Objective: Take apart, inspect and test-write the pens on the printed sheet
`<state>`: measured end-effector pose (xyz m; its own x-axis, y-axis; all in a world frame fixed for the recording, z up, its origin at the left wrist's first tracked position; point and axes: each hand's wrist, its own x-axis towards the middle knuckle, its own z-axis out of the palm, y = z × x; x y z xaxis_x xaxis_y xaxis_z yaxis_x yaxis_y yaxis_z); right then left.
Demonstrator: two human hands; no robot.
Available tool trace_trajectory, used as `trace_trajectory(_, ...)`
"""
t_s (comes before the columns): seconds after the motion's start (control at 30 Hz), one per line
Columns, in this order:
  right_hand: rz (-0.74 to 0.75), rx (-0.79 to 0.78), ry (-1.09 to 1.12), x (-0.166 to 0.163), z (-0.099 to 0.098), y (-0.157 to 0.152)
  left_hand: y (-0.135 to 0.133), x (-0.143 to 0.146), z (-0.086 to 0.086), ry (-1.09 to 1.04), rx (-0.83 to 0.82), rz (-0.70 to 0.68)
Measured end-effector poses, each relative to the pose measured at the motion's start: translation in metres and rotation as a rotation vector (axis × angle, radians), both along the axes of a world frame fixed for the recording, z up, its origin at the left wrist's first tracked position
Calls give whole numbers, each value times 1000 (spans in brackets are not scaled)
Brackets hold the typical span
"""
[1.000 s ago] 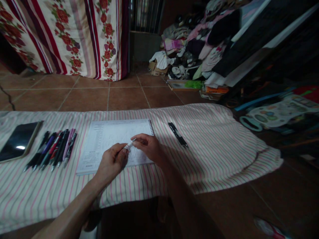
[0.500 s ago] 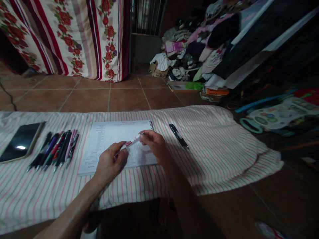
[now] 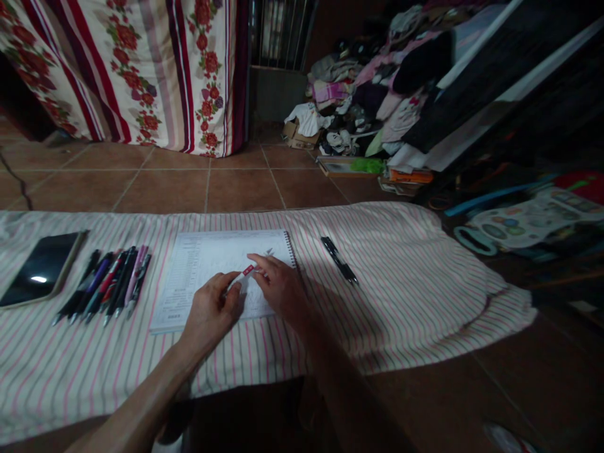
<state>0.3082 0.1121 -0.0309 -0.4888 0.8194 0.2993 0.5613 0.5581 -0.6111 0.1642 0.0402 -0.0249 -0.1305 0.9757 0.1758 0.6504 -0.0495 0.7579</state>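
Note:
Over a spiral notebook [image 3: 186, 258], both my hands hold one white pen with a red label [image 3: 248, 270], slanted up to the right. My left hand [image 3: 211, 307] is closed round its lower left end. The fingers of my right hand [image 3: 279, 286] pinch its upper right part and cover that end. The notebook lies flat with its spiral edge on the right, and pencil-like marks show on the page beside my right fingers. To the right of the notebook lies a black pen [image 3: 340, 260], apart from my hands.
A row of several pens [image 3: 106, 286] lies on the striped cloth [image 3: 425, 277] at left, next to a dark tablet or phone [image 3: 40, 267]. Beyond the tiled floor [image 3: 165, 182] hang floral curtains [image 3: 155, 75]; clothes [image 3: 377, 94] are heaped at the back right.
My right hand has slid left and down along the pen, nearer my left hand, uncovering marks on the page. My left hand has hardly moved.

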Motion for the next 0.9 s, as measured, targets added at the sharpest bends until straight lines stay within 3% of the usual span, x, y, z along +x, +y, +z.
trace_trajectory(0.13, -6, 51, -40, -2, -6, 2, -4, 4, 4, -47, -6, -70)
trace_trajectory(0.37, -156, 25, 0, 5, -3, 9, -11, 3, 11, -595, -106, -138)
trace_trajectory(0.47, -197, -1, 5, 7, -2, 11, -11, 4, 16, -708, -96, -131)
trace_trajectory(0.77, -240, -67, 49, 8, 5, 9, -11, 6, 16, -759, -53, -142)
trace_trajectory(0.9, -225, -171, 273, 6, 8, 10, -8, 7, 11, -689, -74, -66)
